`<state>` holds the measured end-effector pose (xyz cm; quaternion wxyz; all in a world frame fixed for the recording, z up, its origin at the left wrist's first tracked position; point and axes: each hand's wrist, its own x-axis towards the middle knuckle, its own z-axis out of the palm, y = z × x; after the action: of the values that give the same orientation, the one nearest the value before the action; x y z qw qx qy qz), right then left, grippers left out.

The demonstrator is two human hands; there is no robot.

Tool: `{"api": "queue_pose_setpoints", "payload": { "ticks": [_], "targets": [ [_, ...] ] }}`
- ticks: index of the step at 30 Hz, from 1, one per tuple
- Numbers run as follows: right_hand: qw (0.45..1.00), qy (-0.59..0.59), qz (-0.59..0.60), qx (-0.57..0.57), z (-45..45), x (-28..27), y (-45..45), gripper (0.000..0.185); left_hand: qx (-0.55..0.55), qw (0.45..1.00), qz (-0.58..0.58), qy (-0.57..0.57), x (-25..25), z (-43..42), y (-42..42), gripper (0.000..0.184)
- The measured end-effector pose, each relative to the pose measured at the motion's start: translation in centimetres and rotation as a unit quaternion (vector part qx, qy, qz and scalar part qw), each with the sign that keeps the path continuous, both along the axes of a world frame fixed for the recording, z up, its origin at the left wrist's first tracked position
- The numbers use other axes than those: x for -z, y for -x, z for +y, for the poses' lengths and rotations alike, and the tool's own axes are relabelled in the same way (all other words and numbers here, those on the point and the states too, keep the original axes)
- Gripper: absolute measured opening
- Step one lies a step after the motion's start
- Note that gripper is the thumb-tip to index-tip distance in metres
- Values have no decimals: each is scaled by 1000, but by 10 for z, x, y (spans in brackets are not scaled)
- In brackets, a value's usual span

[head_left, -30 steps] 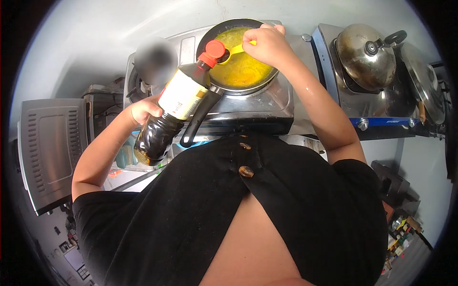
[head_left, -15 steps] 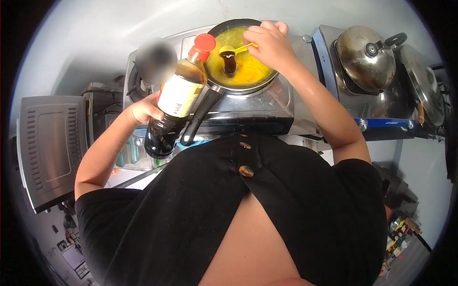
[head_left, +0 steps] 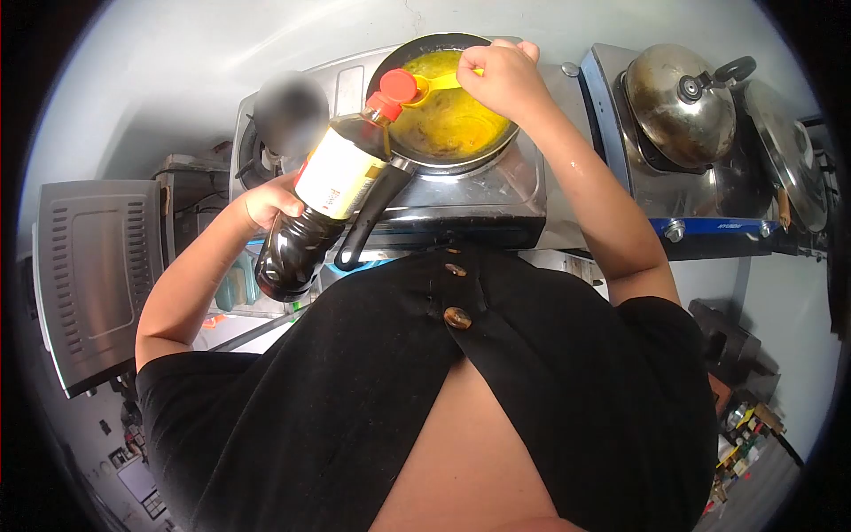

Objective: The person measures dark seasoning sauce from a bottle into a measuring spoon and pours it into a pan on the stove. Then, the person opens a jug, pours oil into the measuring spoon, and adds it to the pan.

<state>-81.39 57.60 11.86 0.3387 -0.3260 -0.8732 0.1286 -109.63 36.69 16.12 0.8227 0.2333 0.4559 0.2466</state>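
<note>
My left hand (head_left: 275,204) is wrapped round a large bottle of dark liquid (head_left: 339,182) with a pale label and an open red flip cap. The bottle is tilted, its mouth at the bowl of a yellow measuring spoon (head_left: 443,82). My right hand (head_left: 503,78) pinches the spoon's handle above the pan. Below them a black frying pan (head_left: 383,75) stands on the stove, its handle pointing down toward my body. Yellow liquid (head_left: 456,124) with some darker streaks lies in it.
A steel stove (head_left: 496,208) bears the pan. Right of it, a domed metal pot (head_left: 678,106) stands on a second stove (head_left: 722,208), beside a large lid (head_left: 784,155). On the left is a silver slotted appliance (head_left: 99,275).
The spoon was tipped, pouring dark liquid into the pan half a second ago; now it is back at the bottle's mouth. The bottle went more upright, then tilted again. The pan's liquid shows darker streaks.
</note>
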Motion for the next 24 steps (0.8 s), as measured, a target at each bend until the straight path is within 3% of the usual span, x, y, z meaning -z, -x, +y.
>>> {"api": "queue_pose_setpoints", "payload": {
  "ticks": [24],
  "targets": [
    [995,75,-71,-19,-2,1,0,18,-8,1000,-2,23,3,-1,3,89]
  ]
}}
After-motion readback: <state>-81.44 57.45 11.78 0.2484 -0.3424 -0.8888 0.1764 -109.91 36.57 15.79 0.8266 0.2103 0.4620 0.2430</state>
